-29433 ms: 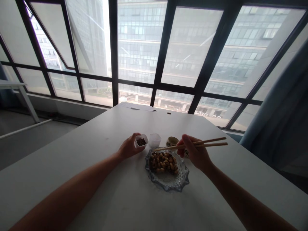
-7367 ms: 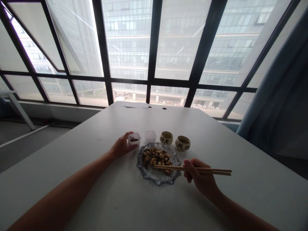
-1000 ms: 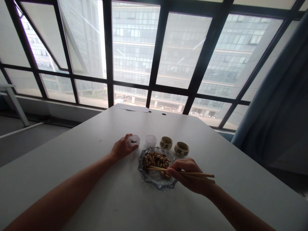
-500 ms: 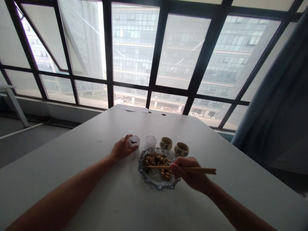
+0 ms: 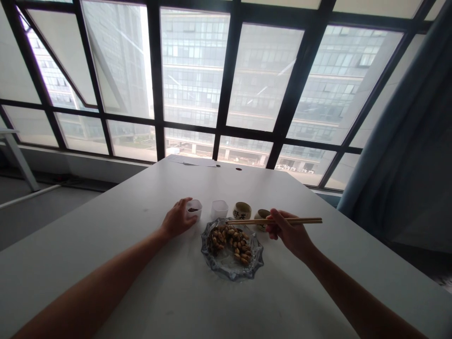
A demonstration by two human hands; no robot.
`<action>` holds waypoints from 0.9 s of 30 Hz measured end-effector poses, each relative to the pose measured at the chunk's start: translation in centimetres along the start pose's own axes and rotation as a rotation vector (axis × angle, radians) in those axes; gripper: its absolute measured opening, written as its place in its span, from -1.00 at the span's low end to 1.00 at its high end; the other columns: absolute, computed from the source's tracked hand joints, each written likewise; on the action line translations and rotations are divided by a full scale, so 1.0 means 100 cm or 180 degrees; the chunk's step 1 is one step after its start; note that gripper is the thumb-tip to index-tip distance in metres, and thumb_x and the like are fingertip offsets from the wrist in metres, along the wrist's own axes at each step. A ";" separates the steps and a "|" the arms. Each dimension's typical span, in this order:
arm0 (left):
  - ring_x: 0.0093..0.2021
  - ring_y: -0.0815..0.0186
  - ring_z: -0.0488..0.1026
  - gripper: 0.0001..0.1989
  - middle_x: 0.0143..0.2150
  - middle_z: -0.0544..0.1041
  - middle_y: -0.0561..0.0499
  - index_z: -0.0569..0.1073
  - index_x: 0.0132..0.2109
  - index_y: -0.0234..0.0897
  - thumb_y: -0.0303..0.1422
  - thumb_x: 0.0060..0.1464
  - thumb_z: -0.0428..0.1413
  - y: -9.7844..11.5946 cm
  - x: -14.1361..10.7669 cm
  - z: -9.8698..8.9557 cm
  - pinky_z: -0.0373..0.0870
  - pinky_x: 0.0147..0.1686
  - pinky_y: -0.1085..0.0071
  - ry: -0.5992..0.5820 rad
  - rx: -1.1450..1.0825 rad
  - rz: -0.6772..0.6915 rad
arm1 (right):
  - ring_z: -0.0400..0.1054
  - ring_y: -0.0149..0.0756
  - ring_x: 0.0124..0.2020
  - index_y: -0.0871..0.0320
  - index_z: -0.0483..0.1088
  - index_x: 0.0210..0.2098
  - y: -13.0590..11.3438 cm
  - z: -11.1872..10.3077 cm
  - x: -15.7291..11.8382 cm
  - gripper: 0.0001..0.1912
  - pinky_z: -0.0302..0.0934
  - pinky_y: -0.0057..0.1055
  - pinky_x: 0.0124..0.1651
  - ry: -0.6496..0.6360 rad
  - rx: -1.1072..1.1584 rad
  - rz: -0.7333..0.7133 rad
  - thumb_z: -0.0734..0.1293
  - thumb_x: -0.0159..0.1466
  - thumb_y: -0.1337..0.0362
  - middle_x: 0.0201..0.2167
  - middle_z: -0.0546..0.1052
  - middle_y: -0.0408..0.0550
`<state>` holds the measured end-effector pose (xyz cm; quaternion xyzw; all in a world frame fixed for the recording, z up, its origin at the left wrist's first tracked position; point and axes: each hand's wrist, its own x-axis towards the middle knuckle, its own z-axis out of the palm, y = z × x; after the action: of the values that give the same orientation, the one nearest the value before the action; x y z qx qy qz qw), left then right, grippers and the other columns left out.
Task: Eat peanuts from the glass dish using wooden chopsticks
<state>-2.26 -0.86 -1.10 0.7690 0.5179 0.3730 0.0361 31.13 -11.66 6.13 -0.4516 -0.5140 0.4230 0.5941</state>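
Note:
My left hand (image 5: pixel 177 219) is wrapped round a small white plastic cup (image 5: pixel 194 210) with dark bits inside. My right hand (image 5: pixel 287 231) grips a pair of wooden chopsticks (image 5: pixel 305 220), whose tips point left above the rear rim of a scalloped glass dish (image 5: pixel 233 275). Brown nuts or seeds (image 5: pixel 242 246) lie in that dish. Whether the tips pinch anything is too small to tell. Behind the dish stand a second white cup (image 5: pixel 219 209), a round cream cup with dark characters (image 5: pixel 242 211) and a similar cup (image 5: pixel 262 217), partly covered by the chopsticks and my hand.
The white table (image 5: pixel 169 292) reaches toward large black-framed windows. Papers (image 5: pixel 194 161) lie at its far edge beside two dark round spots. A blue curtain (image 5: pixel 395 127) hangs on the right, and a white table leg (image 5: pixel 21 162) stands at the far left.
My right hand has lifted and moved away from me, carrying the chopsticks from low over the nuts to the dish's rear rim. My left hand stays at its cup.

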 end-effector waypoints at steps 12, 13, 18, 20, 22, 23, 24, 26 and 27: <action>0.01 0.03 0.50 -0.39 0.13 0.46 -0.19 0.27 0.18 -0.20 -0.03 0.06 0.15 0.018 0.022 -0.015 0.41 0.00 0.05 0.0095 0.0089 0.0307 | 0.36 -0.34 -0.72 0.23 0.50 -0.50 -0.007 -0.008 0.003 -0.48 0.25 -0.44 -0.70 -0.0006 -0.0088 -0.0086 0.54 -0.01 -0.15 -0.69 0.52 -0.04; 0.02 0.02 0.49 -0.40 0.13 0.47 -0.19 0.27 0.17 -0.19 -0.04 0.05 0.16 0.023 0.026 -0.015 0.38 0.04 0.03 0.0042 0.0130 0.0367 | 0.36 -0.34 -0.72 0.23 0.50 -0.50 -0.008 -0.009 0.003 -0.49 0.25 -0.44 -0.70 -0.0032 -0.0141 -0.0109 0.53 0.00 -0.15 -0.69 0.53 -0.04; 0.08 -0.03 0.49 -0.23 0.12 0.52 -0.20 0.19 0.26 -0.19 -0.04 -0.04 0.23 0.051 0.051 -0.005 0.27 0.14 -0.03 -0.0534 0.0125 0.0616 | 0.38 -0.35 -0.71 0.22 0.50 -0.50 -0.015 -0.009 0.000 -0.51 0.28 -0.44 -0.67 -0.0192 -0.0385 -0.0259 0.51 0.05 -0.13 -0.67 0.54 -0.04; 0.09 -0.04 0.49 -0.18 0.14 0.52 -0.23 0.17 0.28 -0.21 -0.05 -0.07 0.26 0.059 0.059 0.001 0.25 0.15 -0.04 -0.0851 0.0124 0.0640 | 0.37 -0.36 -0.72 0.21 0.49 -0.52 -0.017 -0.008 -0.001 -0.51 0.26 -0.46 -0.68 -0.0198 -0.0449 -0.0298 0.50 0.06 -0.15 -0.68 0.54 -0.04; 0.08 -0.04 0.50 -0.17 0.14 0.52 -0.24 0.18 0.28 -0.20 -0.08 -0.10 0.27 0.065 0.065 0.006 0.26 0.15 -0.03 -0.1091 0.0123 0.0645 | 0.36 -0.37 -0.72 0.20 0.48 -0.53 -0.019 -0.007 -0.002 -0.50 0.25 -0.47 -0.68 -0.0209 -0.0493 -0.0336 0.49 0.06 -0.15 -0.68 0.53 -0.05; 0.07 -0.04 0.51 -0.18 0.13 0.52 -0.23 0.18 0.27 -0.19 -0.09 -0.10 0.28 0.067 0.067 0.008 0.28 0.13 -0.02 -0.1175 0.0106 0.0637 | 0.36 -0.37 -0.72 0.20 0.48 -0.54 -0.020 -0.007 -0.003 -0.51 0.26 -0.47 -0.68 -0.0240 -0.0521 -0.0347 0.49 0.06 -0.15 -0.68 0.53 -0.06; 0.05 -0.03 0.52 -0.19 0.12 0.54 -0.22 0.19 0.27 -0.18 -0.11 -0.10 0.28 0.068 0.069 0.010 0.31 0.10 0.00 -0.1243 0.0076 0.0623 | 0.36 -0.37 -0.71 0.20 0.47 -0.55 -0.021 -0.006 -0.004 -0.51 0.26 -0.47 -0.67 -0.0277 -0.0549 -0.0363 0.49 0.07 -0.15 -0.68 0.54 -0.06; 0.02 -0.02 0.54 -0.21 0.07 0.56 -0.22 0.19 0.27 -0.20 -0.15 -0.08 0.27 0.069 0.071 0.012 0.39 0.02 0.05 -0.1333 -0.0039 0.0604 | 0.36 -0.38 -0.71 0.19 0.45 -0.57 -0.022 -0.005 -0.005 -0.51 0.27 -0.47 -0.67 -0.0332 -0.0588 -0.0388 0.49 0.07 -0.14 -0.67 0.54 -0.06; -0.01 0.00 0.54 -0.21 0.05 0.57 -0.22 0.19 0.27 -0.22 -0.16 -0.08 0.27 0.068 0.071 0.012 0.42 -0.01 0.08 -0.1359 -0.0121 0.0616 | 0.36 -0.38 -0.71 0.19 0.45 -0.57 -0.022 -0.005 -0.005 -0.51 0.28 -0.47 -0.66 -0.0349 -0.0602 -0.0397 0.49 0.07 -0.14 -0.67 0.54 -0.06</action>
<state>5.06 2.23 4.86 0.8758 0.4152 0.2132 0.1234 31.62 -12.74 8.16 -0.4490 -0.6104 0.3589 0.5450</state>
